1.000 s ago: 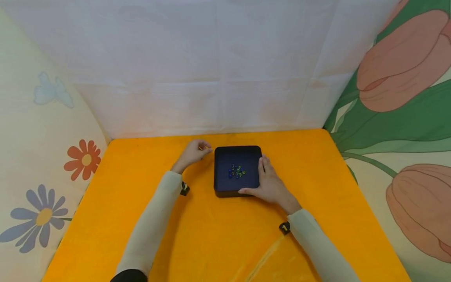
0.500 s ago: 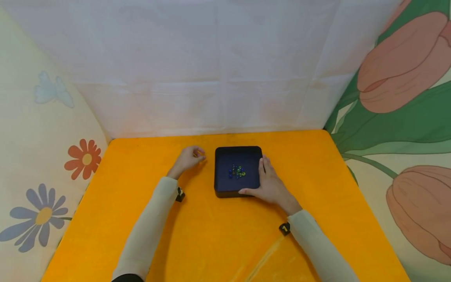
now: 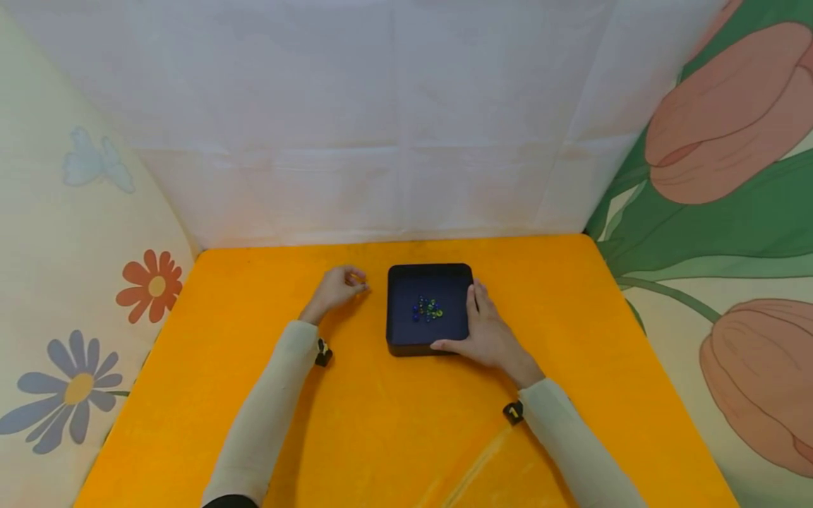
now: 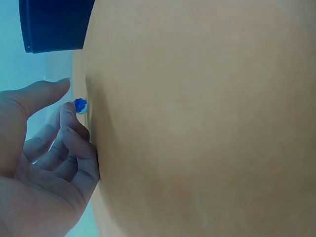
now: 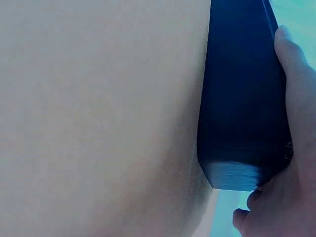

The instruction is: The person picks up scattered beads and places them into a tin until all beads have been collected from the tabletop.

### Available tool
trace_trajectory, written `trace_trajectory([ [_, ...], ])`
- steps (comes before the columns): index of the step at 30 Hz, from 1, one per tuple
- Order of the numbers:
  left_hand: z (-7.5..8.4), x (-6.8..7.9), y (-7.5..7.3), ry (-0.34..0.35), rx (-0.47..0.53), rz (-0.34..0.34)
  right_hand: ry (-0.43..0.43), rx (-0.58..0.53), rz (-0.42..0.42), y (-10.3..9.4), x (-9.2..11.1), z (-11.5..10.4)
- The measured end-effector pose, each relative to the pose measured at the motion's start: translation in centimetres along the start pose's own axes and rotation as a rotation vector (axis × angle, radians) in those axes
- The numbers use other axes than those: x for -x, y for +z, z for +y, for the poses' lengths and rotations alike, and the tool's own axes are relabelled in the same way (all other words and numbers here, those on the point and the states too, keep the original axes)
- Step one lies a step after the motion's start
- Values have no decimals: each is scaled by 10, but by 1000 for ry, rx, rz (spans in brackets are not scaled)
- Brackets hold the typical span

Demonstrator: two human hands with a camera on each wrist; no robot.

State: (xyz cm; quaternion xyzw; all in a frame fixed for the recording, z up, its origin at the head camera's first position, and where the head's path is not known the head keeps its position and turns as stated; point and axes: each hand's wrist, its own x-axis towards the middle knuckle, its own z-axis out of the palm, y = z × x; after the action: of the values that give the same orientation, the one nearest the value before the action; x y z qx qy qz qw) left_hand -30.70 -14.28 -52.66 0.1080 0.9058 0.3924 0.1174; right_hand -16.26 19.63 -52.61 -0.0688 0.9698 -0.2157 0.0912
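Note:
My left hand (image 3: 334, 288) is low over the table, left of a square black tray (image 3: 406, 348). In the left wrist view its thumb stands apart from the bent fingers (image 4: 81, 143). A small glass marble (image 4: 80, 105) with a blue swirl sits right at the index fingertip. My right hand (image 3: 488, 331) grips the tray's near right corner, thumb along the front rim and fingers along the right side. In the right wrist view the thumb lies over the rim of the dark tray wall (image 5: 242, 94). Several blue and yellow-green marbles (image 3: 428, 309) lie clustered on the tray floor.
An orange cloth (image 3: 394, 423) covers the table. A white sheet (image 3: 394, 127) hangs behind it, and flower-print cloths (image 3: 705, 254) stand at both sides. Each wrist carries a small black wearable, one being the right tag (image 3: 513, 411).
My left hand has moved left and a little nearer, away from the tray's left edge. The right hand, the tray and the marbles in it have stayed in place.

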Motion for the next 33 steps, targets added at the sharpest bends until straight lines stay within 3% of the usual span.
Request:
trace_trajectory([
  [33, -10, 0, 3, -58, 34, -8, -14, 2, 9, 0, 0, 1],
])
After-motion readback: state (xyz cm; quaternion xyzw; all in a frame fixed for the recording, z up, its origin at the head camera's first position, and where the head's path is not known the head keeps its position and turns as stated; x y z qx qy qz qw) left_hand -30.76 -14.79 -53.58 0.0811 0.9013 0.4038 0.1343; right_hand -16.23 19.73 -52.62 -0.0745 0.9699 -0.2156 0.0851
